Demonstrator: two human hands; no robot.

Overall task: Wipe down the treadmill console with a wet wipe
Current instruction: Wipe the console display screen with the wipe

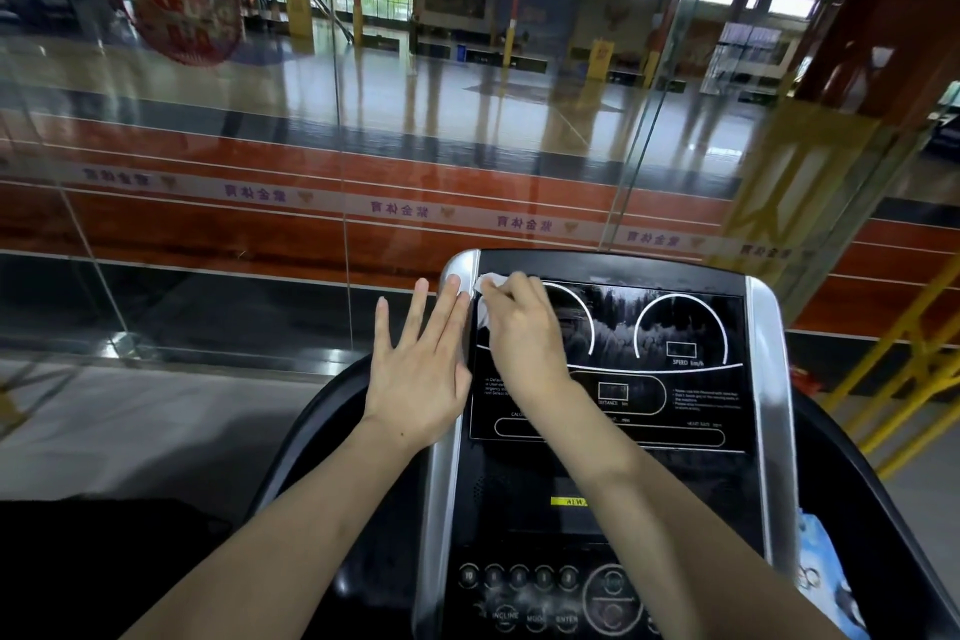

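Wet wipe (485, 295): white, crumpled, pressed to the upper left corner of the display panel (649, 327); only its upper and left edges show past the fingers.

Right hand (524, 327): fingers curled over the wipe, gripping it against the panel, forearm reaching up across the console's middle.

Left hand (421, 364): just beside the right hand, on its left; fingers straight and spread, holding nothing, palm side laid toward the silver side trim (441, 483), fingertips near the console's rounded top corner. Whether the palm actually touches the trim cannot be told.

Treadmill console (608, 483): black face between two silver trims. Display panel carries two white arc gauges, readouts marked SPEED and DISTANCE, and streaks across the dark glass between the arcs. Below it, a yellow label strip (569, 502); lower still, a row of round buttons (519, 577), with INCLINE and ENTER legible.

Side recess, right of console: a blue and white printed packet (826, 582) lies in it, partly cut off by the frame edge; its contents cannot be made out.

Beyond: glass wall (260, 172), red running track (363, 224), sports hall floor.
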